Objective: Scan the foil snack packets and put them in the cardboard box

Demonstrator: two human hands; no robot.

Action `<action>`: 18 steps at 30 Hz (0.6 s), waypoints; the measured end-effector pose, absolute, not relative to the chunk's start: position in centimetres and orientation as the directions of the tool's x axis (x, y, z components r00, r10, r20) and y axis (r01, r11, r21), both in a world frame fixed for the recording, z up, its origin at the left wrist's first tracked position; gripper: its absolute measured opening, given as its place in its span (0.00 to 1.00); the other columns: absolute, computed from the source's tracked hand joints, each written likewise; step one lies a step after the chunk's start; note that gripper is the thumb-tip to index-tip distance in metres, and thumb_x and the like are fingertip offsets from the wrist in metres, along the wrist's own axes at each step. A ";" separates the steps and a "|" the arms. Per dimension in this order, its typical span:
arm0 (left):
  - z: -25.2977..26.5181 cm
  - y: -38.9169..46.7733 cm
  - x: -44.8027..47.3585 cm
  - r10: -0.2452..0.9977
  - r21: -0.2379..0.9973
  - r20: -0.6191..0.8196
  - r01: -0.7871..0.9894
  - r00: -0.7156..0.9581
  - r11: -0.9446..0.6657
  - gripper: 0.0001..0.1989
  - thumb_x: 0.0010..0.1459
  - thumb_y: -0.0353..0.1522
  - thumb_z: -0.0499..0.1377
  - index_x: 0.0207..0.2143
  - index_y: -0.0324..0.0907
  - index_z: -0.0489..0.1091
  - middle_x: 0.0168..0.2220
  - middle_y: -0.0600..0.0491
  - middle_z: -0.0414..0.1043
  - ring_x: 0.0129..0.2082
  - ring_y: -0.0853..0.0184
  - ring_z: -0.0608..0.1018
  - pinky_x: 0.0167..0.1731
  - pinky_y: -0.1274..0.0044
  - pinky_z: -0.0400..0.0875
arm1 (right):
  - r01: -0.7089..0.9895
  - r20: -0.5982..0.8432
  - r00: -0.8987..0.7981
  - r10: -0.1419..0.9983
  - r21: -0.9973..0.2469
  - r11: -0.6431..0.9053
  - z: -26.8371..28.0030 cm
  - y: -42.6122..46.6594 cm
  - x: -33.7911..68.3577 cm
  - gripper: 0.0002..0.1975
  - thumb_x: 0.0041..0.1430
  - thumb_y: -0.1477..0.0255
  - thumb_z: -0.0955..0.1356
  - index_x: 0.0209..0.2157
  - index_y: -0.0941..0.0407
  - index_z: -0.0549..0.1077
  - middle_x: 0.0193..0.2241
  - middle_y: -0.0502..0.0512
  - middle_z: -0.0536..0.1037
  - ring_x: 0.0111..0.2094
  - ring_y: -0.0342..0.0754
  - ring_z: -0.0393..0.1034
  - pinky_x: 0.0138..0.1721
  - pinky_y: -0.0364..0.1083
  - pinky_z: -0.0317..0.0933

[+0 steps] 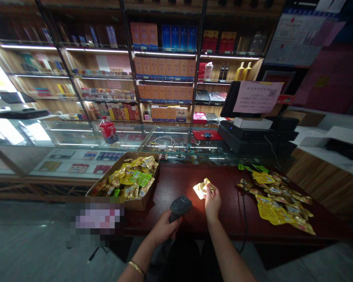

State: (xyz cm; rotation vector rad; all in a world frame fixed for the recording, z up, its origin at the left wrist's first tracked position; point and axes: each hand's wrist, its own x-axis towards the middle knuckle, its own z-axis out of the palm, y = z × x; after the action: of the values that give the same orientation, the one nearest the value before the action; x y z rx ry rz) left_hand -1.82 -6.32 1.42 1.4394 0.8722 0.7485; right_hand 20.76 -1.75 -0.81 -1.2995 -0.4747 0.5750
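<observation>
My left hand (165, 227) is wrapped round the handle of a dark barcode scanner (181, 205), its head turned to the right. A bright patch of light falls on a small gold foil snack packet (199, 190), which my right hand (212, 201) pinches just above the dark red table (176, 176). On the left, a cardboard box (141, 204) holds many gold, yellow and green packets (132, 178). A loose pile of similar packets (273, 207) lies to the right of my right hand.
Behind the table runs a glass display counter (129, 135) with a red-labelled bottle (108, 129) on it. A black cable (244, 211) crosses the table right of my hand. A monitor (231, 100) and a red mouse pad (198, 134) stand farther back, before stocked shelves.
</observation>
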 end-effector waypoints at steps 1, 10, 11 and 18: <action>1.5 -6.3 -1.8 0.854 0.997 -0.050 0.082 0.517 0.009 0.20 0.58 0.48 0.64 0.30 0.40 0.68 0.14 0.61 0.64 0.11 0.74 0.65 0.14 0.82 0.57 | -0.133 0.005 0.769 0.639 -0.977 0.167 -1.0 -1.7 20.8 0.32 0.49 0.45 0.71 0.46 0.56 0.73 0.47 0.68 0.82 0.45 0.59 0.80 0.32 0.47 0.74; 2.0 -6.3 -2.1 0.846 0.997 -0.070 0.066 0.528 0.042 0.20 0.57 0.48 0.65 0.31 0.40 0.68 0.15 0.60 0.65 0.12 0.74 0.66 0.14 0.82 0.57 | -0.131 0.006 0.756 0.654 -0.978 0.160 -1.9 -1.3 21.0 0.35 0.49 0.44 0.71 0.49 0.57 0.73 0.49 0.68 0.82 0.46 0.59 0.80 0.33 0.47 0.75; 1.8 -6.3 -2.1 0.850 0.998 -0.062 0.061 0.523 0.036 0.20 0.57 0.48 0.65 0.31 0.40 0.69 0.15 0.60 0.65 0.12 0.74 0.66 0.14 0.82 0.58 | -0.130 0.001 0.756 0.655 -0.980 0.152 -1.9 -1.4 21.0 0.35 0.49 0.44 0.71 0.49 0.57 0.74 0.49 0.67 0.82 0.46 0.59 0.80 0.32 0.47 0.75; 0.0 -6.2 -1.6 0.908 0.996 -0.080 0.010 0.411 0.083 0.21 0.54 0.48 0.67 0.34 0.40 0.69 0.16 0.62 0.64 0.11 0.74 0.65 0.12 0.83 0.57 | -0.011 0.054 0.760 0.647 -0.995 0.096 -2.1 -1.5 21.0 0.34 0.53 0.44 0.69 0.50 0.57 0.75 0.42 0.61 0.84 0.33 0.52 0.79 0.26 0.45 0.71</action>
State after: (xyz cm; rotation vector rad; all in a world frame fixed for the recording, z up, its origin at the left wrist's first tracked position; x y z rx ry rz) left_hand -1.59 -6.16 0.01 1.3143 0.9265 0.8384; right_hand 21.05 -1.55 -2.13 -1.4041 -0.5639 0.5280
